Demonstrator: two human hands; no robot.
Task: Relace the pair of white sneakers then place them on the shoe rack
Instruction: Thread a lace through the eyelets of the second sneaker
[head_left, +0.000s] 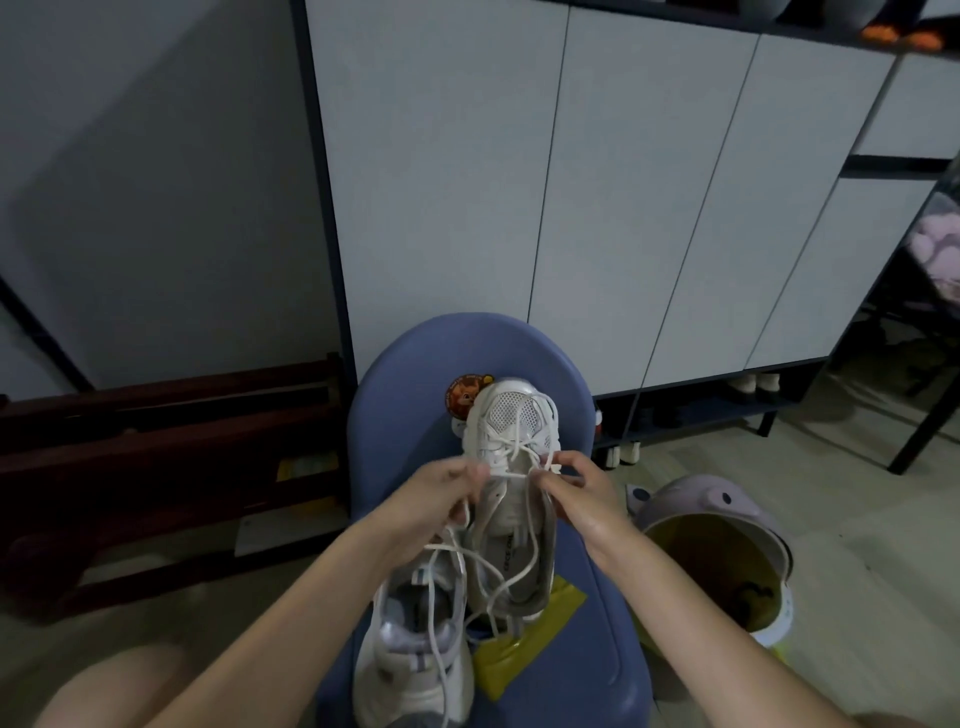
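On blue rounded stool (415, 364), both hands pinch mesh-toed sneaker's (511, 415) cord lace (511, 474).

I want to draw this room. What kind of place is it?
Probably a home entryway: a tall cabinet with shoes stored underneath, a small blue chair and a bin on the floor.

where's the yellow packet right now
In the head view, the yellow packet lies on the blue stool, low centre, partly under the heel of the sneaker being laced.

Two white sneakers (511, 499), two hands (582, 499), one blue chair (415, 364), one bin (727, 545) and one yellow packet (524, 654) show.
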